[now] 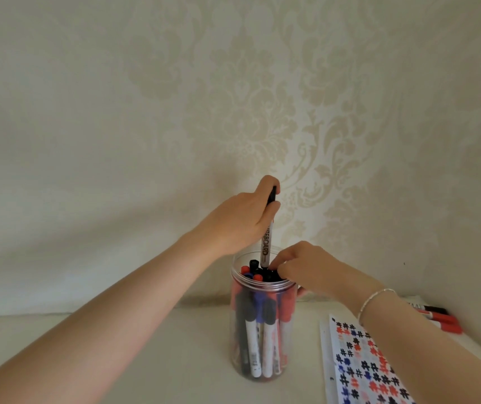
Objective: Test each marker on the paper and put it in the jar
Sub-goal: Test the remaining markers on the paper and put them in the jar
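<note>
Two hands: both worked over the mouth of the jar, bare forearms coming in from 7 and 5 o'clock.
Left hand (246, 220): fingers and thumb were curled round the upper end of a marker, gripping it upright above the jar, at 12 o'clock from the rim.
Marker (267, 237): a slim white cylinder with black lettering down its side and a black cap showing at the top of the grip; its lower end dipped just inside the jar's mouth.
Right hand (300, 265): fingers were bent down into the jar's opening at the 3 o'clock side, fingertips among the caps; whether they pinched one, I could not tell.
Bracelet (374, 300): a thin silvery band sat on the right wrist.
Jar (234, 339): clear, smooth plastic, round and straight-walled, standing upright on the pale table (146, 360).
Jar contents (262, 339): packed with white-bodied markers standing on end, with red, blue and black caps crowding the rim.
Paper (364, 363): a white sheet lay flat at 4 o'clock from the jar, covered in rows of small hash-like marks in black, red and blue.
Loose markers (440, 319): a few with red and dark caps lay beyond the paper at 3 o'clock.
Wall (175, 97): cream wallpaper with a faint damask pattern.
</note>
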Demonstrator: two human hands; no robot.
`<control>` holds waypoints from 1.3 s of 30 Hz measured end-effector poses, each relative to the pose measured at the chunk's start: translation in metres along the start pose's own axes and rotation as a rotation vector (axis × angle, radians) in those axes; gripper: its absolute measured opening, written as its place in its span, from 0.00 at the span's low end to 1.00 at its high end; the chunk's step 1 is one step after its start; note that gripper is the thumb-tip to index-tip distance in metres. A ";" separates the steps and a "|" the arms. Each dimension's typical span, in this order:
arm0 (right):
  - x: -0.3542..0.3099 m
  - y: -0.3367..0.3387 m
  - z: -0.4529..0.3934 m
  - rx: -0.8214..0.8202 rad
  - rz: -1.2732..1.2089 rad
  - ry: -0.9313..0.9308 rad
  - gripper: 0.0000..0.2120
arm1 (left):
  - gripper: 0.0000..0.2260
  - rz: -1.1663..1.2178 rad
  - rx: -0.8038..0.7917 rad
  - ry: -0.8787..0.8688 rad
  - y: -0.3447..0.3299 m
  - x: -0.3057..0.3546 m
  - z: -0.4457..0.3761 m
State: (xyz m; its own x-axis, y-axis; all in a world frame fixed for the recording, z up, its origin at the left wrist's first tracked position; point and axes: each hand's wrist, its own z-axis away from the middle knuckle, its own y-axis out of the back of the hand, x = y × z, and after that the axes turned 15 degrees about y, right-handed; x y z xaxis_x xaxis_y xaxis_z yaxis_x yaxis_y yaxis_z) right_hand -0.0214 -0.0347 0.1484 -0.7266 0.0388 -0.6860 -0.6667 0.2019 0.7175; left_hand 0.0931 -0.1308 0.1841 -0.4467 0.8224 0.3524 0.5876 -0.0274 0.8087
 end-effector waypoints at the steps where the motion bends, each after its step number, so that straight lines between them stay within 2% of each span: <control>1: 0.000 0.000 0.000 -0.005 -0.008 -0.003 0.15 | 0.07 -0.082 0.024 -0.022 -0.001 0.001 -0.001; 3: 0.001 0.000 -0.002 -0.019 -0.031 -0.011 0.15 | 0.09 -0.163 0.054 -0.048 -0.001 0.003 -0.002; 7: 0.003 0.000 -0.003 -0.048 -0.058 -0.015 0.17 | 0.09 -0.105 0.055 -0.025 -0.006 0.000 0.000; 13: 0.005 -0.001 -0.004 -0.018 -0.059 -0.008 0.17 | 0.09 -0.079 -0.109 0.049 -0.012 -0.009 0.003; 18: 0.005 -0.005 -0.002 0.032 -0.055 0.010 0.17 | 0.12 -0.171 -0.222 0.114 -0.006 -0.004 0.000; 23: 0.003 -0.009 0.002 0.114 0.056 0.039 0.16 | 0.13 -0.163 -0.254 0.186 -0.004 0.007 0.000; 28: 0.003 -0.012 0.006 0.254 0.110 0.061 0.16 | 0.04 -0.455 -0.197 0.191 -0.014 0.020 0.003; 30: 0.002 -0.014 0.007 0.269 0.125 0.059 0.15 | 0.05 -0.620 -0.171 0.148 -0.025 0.024 0.009; 32: 0.001 -0.016 0.009 0.269 0.132 0.060 0.15 | 0.04 -0.673 -0.180 0.142 -0.030 0.023 0.014; 35: 0.000 -0.016 0.011 0.288 0.139 0.064 0.16 | 0.12 -0.642 -0.323 0.237 -0.021 0.025 0.003; 37: 0.002 -0.017 0.012 0.289 0.138 0.085 0.15 | 0.10 -0.626 -0.433 0.294 -0.017 0.030 -0.009; 39: 0.010 -0.017 0.015 0.275 0.034 0.123 0.13 | 0.10 -0.678 -0.500 0.329 -0.016 0.038 -0.016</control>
State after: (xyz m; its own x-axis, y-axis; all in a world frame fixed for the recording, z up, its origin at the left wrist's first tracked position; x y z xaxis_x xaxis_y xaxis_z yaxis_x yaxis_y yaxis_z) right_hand -0.0147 -0.0235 0.1280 -0.7739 -0.0654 -0.6299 -0.5834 0.4607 0.6689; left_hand 0.0557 -0.1086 0.1922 -0.8059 0.5498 -0.2197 -0.1996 0.0971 0.9751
